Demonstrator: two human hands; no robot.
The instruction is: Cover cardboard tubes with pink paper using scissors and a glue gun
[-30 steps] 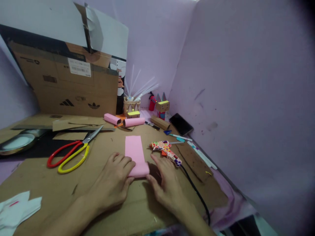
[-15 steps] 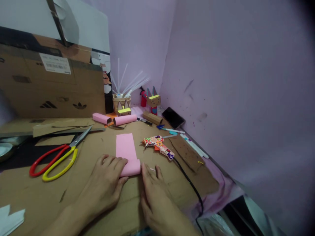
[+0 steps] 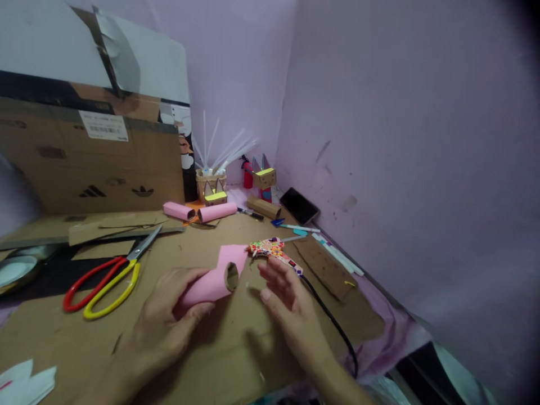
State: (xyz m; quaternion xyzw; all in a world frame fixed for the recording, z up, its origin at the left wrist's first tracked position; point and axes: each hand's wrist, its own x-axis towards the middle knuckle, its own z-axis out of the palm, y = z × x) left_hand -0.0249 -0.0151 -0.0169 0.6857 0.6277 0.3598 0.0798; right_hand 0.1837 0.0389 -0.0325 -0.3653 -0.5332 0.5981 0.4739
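Observation:
My left hand [image 3: 172, 315] is closed around a cardboard tube [image 3: 208, 288] wrapped in pink paper. The tube's hollow brown end faces right, and a loose flap of the pink paper [image 3: 233, 254] sticks out behind it. To the right, my right hand [image 3: 291, 304] is raised with its fingers apart and nothing in it. Just beyond its fingertips lies a flower-patterned glue gun [image 3: 270, 247], its nozzle pointing left, close to the paper flap. The hand hides part of the gun's handle.
Scissors [image 3: 135, 261] with red and yellow handles lie on the left. Two pink-covered tubes [image 3: 217, 212] and a bare cardboard tube [image 3: 264, 207] are at the back, near a phone [image 3: 299, 205]. A black cord [image 3: 333, 320] runs off the right front edge.
My left hand has lifted the pink-wrapped tube off the cardboard and tilted it, turning its open end into view. My right hand has moved away from the tube, up and right toward the glue gun.

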